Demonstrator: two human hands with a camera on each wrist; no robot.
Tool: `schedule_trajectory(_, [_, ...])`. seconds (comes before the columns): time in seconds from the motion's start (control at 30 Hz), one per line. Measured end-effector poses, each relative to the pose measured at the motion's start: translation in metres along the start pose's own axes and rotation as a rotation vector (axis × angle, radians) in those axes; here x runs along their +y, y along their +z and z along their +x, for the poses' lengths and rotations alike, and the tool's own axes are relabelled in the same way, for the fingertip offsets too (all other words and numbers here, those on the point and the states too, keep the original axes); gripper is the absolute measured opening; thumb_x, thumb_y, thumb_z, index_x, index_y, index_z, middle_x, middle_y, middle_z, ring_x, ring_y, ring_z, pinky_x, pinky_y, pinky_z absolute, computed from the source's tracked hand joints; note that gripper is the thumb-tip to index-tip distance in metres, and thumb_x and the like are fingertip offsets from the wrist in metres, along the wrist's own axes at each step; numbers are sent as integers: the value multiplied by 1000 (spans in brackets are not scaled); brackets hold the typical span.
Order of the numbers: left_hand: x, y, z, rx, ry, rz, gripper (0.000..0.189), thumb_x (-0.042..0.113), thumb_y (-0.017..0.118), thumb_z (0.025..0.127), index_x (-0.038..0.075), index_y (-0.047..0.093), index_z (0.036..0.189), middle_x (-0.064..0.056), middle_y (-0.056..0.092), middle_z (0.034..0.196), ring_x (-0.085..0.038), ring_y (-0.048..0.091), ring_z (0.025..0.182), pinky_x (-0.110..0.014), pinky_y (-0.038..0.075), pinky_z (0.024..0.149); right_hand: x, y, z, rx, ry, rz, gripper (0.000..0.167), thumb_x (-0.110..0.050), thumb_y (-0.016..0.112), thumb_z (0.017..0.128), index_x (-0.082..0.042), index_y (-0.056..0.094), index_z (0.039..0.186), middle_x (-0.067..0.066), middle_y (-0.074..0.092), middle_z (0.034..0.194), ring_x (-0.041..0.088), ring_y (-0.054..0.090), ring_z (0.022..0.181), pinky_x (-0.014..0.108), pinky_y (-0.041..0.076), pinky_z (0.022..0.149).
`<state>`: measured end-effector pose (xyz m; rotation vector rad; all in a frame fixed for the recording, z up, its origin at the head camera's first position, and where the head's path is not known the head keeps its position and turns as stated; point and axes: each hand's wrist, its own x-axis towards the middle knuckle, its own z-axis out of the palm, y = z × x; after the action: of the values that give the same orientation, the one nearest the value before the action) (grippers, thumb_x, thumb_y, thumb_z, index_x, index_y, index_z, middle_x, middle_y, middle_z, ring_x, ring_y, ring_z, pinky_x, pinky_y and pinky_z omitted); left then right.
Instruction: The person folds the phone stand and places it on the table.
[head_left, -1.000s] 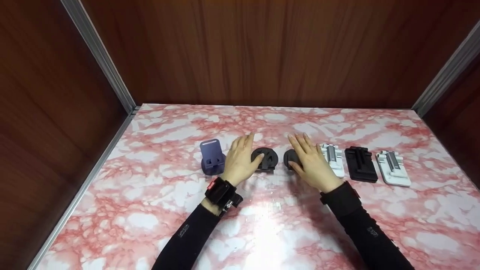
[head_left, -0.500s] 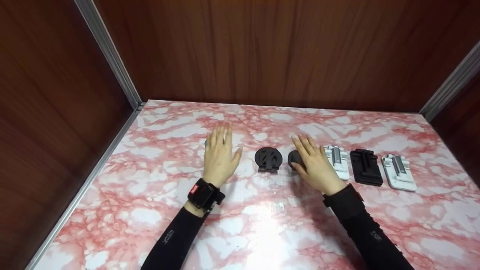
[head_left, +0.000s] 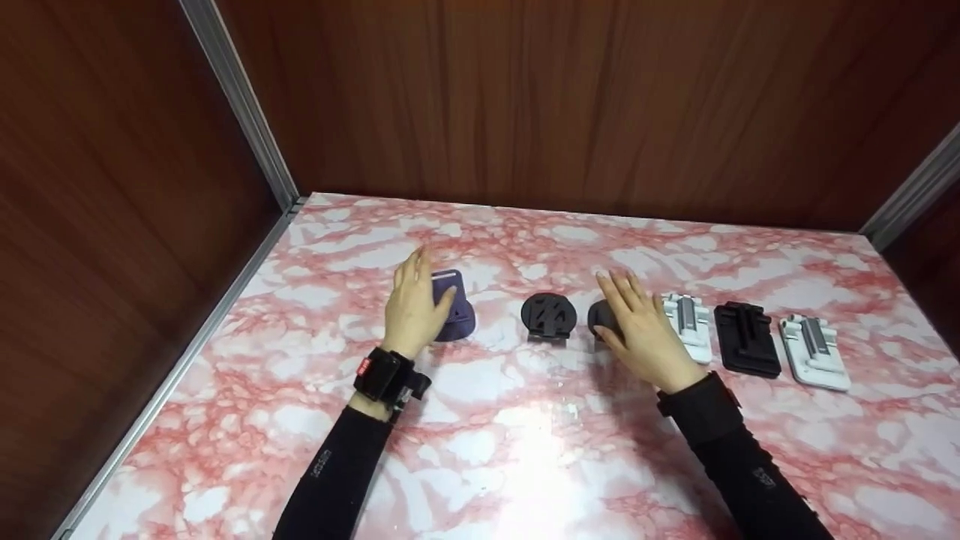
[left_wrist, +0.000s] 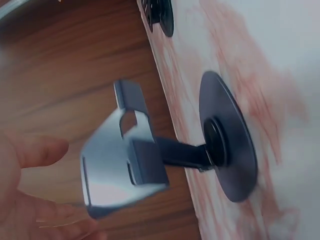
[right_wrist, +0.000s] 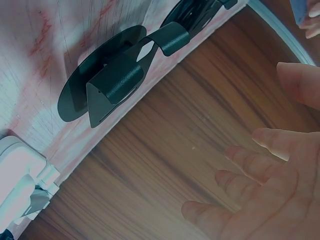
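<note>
A blue-purple phone stand [head_left: 460, 324] with a round base stands unfolded on the marbled table. Beside its left edge is my left hand [head_left: 411, 311], fingers extended, thumb overlapping the stand in the head view. In the left wrist view, a gap shows between the fingers and the stand's tilted plate [left_wrist: 117, 165]. My right hand [head_left: 641, 334] hovers with straight fingers, partly hiding a black round-based phone stand [head_left: 601, 315]. The right wrist view shows that stand's folded holder [right_wrist: 120, 80] apart from the hand. Another folded black round stand [head_left: 548, 316] lies between the hands.
Right of my right hand lie a white folding phone stand [head_left: 699, 349], partly covered, a black one [head_left: 748, 352] and another white one [head_left: 823, 367]. Wooden panels [head_left: 525, 105] with metal edge strips [head_left: 259, 135] enclose the table's back and sides.
My left hand has moved left, away from the black round stand and across the blue-purple one to its left side. My right hand stays over its black stand; the head view has shifted slightly.
</note>
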<state>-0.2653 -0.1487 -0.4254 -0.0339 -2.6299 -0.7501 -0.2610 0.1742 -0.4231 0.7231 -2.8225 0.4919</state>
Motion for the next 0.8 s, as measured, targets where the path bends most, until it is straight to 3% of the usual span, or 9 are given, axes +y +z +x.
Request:
schedule_trajectory(0.13, [-13, -5, 5, -36, -47, -154, 73, 27, 65, 85, 5, 28, 144, -20, 49, 130, -33, 49, 118, -45, 44, 98, 0, -1, 0, -1, 1, -9, 69, -27, 54, 93, -14, 17, 149, 19, 19, 153, 40, 12, 141, 69, 13, 107])
schedule_trajectory(0.27, [-27, -6, 10, -106, -109, -343, 56, 21, 68, 83, 1, 49, 131, -18, 62, 109, -31, 62, 96, -39, 52, 85, 1, -1, 0, -1, -6, -26, 68, -27, 54, 93, -11, 18, 148, 20, 21, 152, 41, 15, 140, 70, 13, 106])
schedule_trajectory(0.4, [-40, -3, 13, -185, -164, -473, 38, 18, 69, 82, -1, 62, 115, -20, 66, 105, -31, 63, 96, -37, 52, 86, 2, 0, -1, -3, -9, -27, 68, -26, 55, 92, -9, 19, 148, 20, 21, 152, 41, 15, 140, 70, 13, 106])
schedule_trajectory(0.5, [-46, -1, 15, -225, -192, -545, 33, 17, 69, 82, -2, 64, 108, -20, 66, 104, -29, 63, 96, -37, 53, 87, 2, 1, -1, -5, -11, -24, 69, -26, 55, 92, -10, 19, 148, 20, 21, 152, 41, 14, 140, 70, 13, 106])
schedule_trajectory(0.63, [-51, 1, 16, -285, -274, -731, 29, 15, 69, 82, -4, 64, 102, -17, 66, 96, -22, 65, 86, -38, 56, 82, 3, 1, -1, -8, -9, -20, 69, -28, 54, 93, -11, 18, 148, 20, 20, 152, 40, 14, 141, 69, 12, 107])
schedule_trajectory(0.7, [-51, 1, 16, -303, -322, -814, 25, 14, 69, 82, -5, 64, 99, -12, 65, 89, -19, 66, 79, -39, 56, 80, 2, 1, -1, -11, -8, -20, 68, -28, 53, 93, -11, 17, 149, 20, 20, 152, 40, 13, 141, 69, 12, 107])
schedule_trajectory(0.8, [-51, 3, 16, -278, -341, -857, 19, 11, 70, 81, -5, 63, 89, -4, 63, 78, -13, 64, 70, -42, 56, 80, 2, 2, -1, -15, -10, -22, 68, -28, 54, 93, -11, 18, 149, 20, 21, 152, 39, 13, 141, 69, 12, 107])
